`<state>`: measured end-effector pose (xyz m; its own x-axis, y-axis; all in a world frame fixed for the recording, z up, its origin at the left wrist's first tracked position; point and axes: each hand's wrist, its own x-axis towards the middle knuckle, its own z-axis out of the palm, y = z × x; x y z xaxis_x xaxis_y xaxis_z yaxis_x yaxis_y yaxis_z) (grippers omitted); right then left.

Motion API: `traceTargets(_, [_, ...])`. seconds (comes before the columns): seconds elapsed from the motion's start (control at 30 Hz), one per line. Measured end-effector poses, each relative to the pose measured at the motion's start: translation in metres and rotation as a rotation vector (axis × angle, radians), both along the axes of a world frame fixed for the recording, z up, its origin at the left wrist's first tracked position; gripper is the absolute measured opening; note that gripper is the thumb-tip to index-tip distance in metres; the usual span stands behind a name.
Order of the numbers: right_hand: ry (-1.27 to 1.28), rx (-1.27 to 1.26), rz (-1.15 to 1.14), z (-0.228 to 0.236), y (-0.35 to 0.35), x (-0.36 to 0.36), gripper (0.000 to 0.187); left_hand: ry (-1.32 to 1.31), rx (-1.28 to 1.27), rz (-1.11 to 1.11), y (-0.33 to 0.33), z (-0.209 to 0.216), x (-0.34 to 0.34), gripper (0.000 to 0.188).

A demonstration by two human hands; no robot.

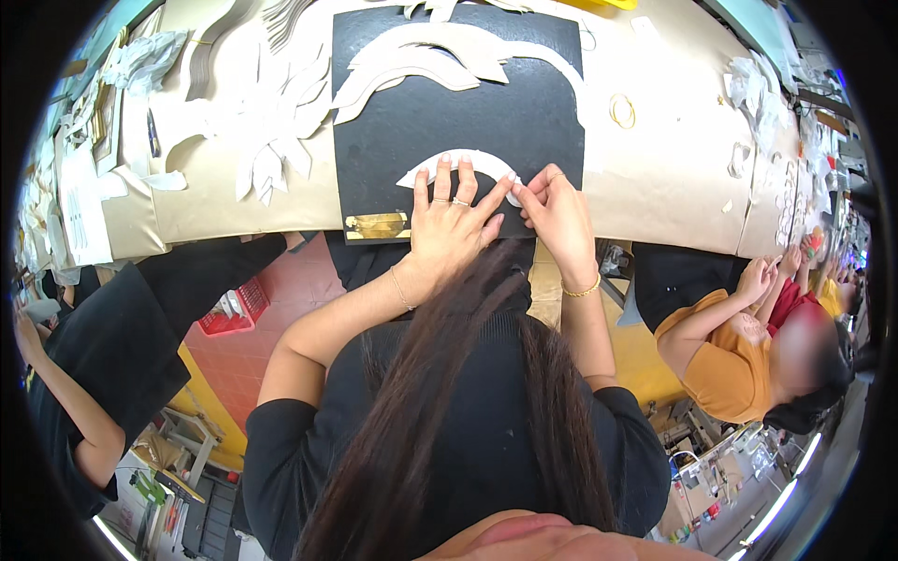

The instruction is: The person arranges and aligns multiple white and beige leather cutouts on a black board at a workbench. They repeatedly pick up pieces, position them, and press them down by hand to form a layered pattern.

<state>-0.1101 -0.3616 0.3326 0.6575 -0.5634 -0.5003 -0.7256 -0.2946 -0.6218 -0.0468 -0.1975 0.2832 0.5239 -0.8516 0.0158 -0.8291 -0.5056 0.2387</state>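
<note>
A curved white strip (487,163), shaped like an arc, lies near the front edge of a black board (533,107). My left hand (447,215) rests over it, fingers stretched and spread, with the fingertips pressing its left and middle part. At the strip's right end my right hand (558,208) is closed in a pinch, thumb and index finger together on its edge. Anything small between those fingertips is hidden. Larger cream curved pieces (426,64) lie overlapping on the far part of the board.
A gold-coloured plate (377,226) sits at the board's front left corner. Stacked cut pieces (271,168) and a pen (152,134) lie to the left on the covered table (655,192). Yellow rubber bands (622,110) are at right. Co-workers sit on both sides.
</note>
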Motion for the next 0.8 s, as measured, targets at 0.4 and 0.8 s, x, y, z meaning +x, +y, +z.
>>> traceTargets(0.4, [0.354,-0.052,0.16,0.015,-0.048,-0.032,0.048,0.106,-0.164,0.008,-0.005,0.022,0.034,0.05])
traceTargets(0.8, [-0.452,-0.568,0.052,-0.033,-0.101,0.074,0.031,0.355,-0.273,0.146,-0.009,0.027,0.06,0.026])
